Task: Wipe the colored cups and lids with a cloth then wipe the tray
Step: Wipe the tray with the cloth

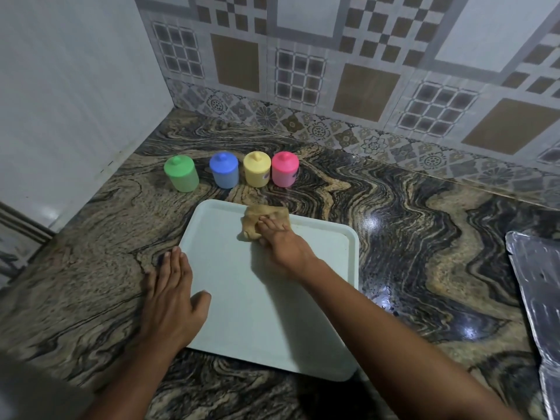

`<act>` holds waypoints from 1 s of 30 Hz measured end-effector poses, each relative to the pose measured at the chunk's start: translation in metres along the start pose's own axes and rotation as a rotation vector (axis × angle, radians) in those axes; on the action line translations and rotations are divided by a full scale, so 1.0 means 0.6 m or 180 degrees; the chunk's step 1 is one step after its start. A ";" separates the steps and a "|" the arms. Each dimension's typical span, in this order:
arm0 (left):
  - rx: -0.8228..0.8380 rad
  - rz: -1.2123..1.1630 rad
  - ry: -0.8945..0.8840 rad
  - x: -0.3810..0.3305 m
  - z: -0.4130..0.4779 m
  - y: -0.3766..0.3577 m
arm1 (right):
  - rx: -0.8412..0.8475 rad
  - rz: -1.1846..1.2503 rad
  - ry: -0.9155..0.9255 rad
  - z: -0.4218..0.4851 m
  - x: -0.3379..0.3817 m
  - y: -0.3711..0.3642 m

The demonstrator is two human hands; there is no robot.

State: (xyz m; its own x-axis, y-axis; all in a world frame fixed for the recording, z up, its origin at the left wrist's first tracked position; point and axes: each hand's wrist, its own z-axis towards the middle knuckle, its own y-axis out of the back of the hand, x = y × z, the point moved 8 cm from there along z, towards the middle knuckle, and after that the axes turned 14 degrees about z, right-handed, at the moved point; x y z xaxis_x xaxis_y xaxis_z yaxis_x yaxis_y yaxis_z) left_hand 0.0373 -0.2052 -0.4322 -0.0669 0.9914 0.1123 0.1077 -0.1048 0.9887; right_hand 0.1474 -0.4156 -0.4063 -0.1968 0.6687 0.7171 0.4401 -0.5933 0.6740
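Wiping tray (257,313), seemingly the last step: right hand (281,241) presses bunched cloth (263,215) flat-fingered at the tray's far edge, left hand (169,286) lies flat steadying the left rim, lidded cups (224,172) line the counter (409,207) behind; next, probably sweep cloth across the near half.

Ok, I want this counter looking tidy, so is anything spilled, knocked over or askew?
Nothing is spilled or toppled. The green cup stands a little apart from the blue cup. The tray lies slanted on the counter, left hand flat on its edge, right hand pressing the cloth on it.
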 end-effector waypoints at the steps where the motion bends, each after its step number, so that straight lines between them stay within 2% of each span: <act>1: 0.0018 -0.0019 0.0005 0.001 0.000 -0.001 | -0.0064 0.0024 -0.0042 -0.015 -0.008 0.011; 8: 0.0032 -0.0080 0.0035 0.000 -0.002 0.000 | -0.0473 0.0125 -0.0490 -0.104 -0.065 0.086; 17: 0.0054 -0.0046 0.0060 0.001 -0.001 0.002 | -0.0700 0.0006 -0.1178 -0.155 -0.098 0.153; 24: 0.0079 -0.0039 0.0078 -0.001 0.000 0.007 | -0.0570 -0.0019 -0.1488 -0.155 -0.081 0.162; 30: 0.0077 -0.0062 0.0086 -0.002 -0.002 0.012 | -0.0146 -0.0401 -0.1944 -0.185 -0.060 0.138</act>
State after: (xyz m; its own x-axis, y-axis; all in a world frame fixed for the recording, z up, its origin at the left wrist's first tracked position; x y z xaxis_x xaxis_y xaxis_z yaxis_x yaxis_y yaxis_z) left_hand 0.0368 -0.2074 -0.4252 -0.0962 0.9907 0.0959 0.1301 -0.0830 0.9880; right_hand 0.0934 -0.5386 -0.3566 0.2976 0.8622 0.4099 0.4054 -0.5029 0.7634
